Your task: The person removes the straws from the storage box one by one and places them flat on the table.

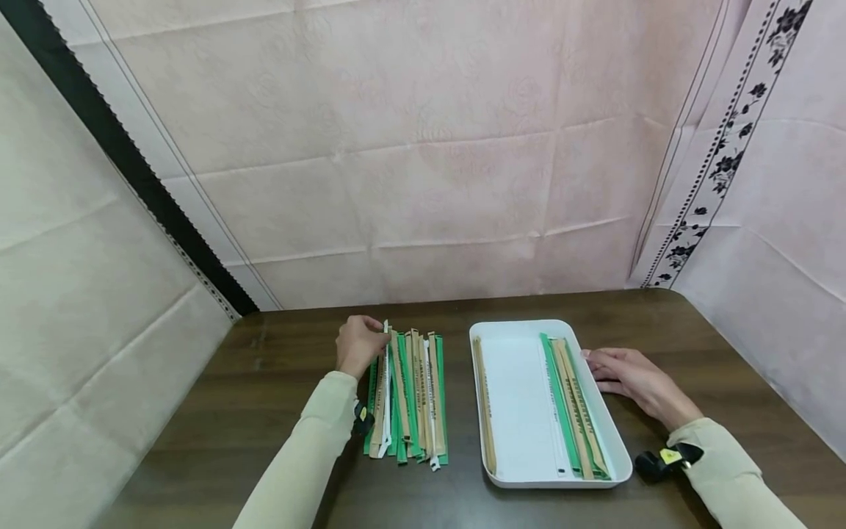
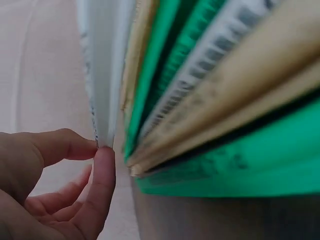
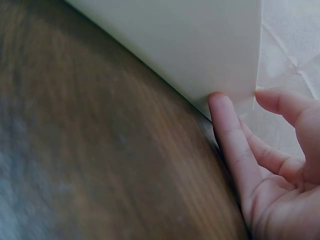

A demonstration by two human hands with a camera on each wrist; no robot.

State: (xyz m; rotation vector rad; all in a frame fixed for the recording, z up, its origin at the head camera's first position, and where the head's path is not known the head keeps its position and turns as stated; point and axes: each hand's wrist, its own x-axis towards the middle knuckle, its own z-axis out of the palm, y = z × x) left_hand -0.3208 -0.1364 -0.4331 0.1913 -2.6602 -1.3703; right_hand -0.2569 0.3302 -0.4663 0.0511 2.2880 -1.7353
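Note:
At the far end of a row of slim wrapped sticks (image 1: 416, 389) in green, tan and white, my left hand (image 1: 360, 345) pinches the tip of a white wrapped stick (image 2: 105, 75) between thumb and finger. Its far end rises slightly above the others. Printing runs along the wrappers, and their contents are hidden. My right hand (image 1: 637, 382) is at the right side of a white tray (image 1: 518, 481). In the right wrist view, one fingertip touches the tray's rim and another finger (image 3: 230, 130) lies nearly straight against the outer wall.
Inside the tray, a tan stick (image 1: 485, 411) lies along the left wall. White, green and tan sticks (image 1: 575, 411) lie together on its right side. The brown wooden table (image 1: 218, 433) ends at pale cloth walls (image 1: 423, 184) at the back and sides.

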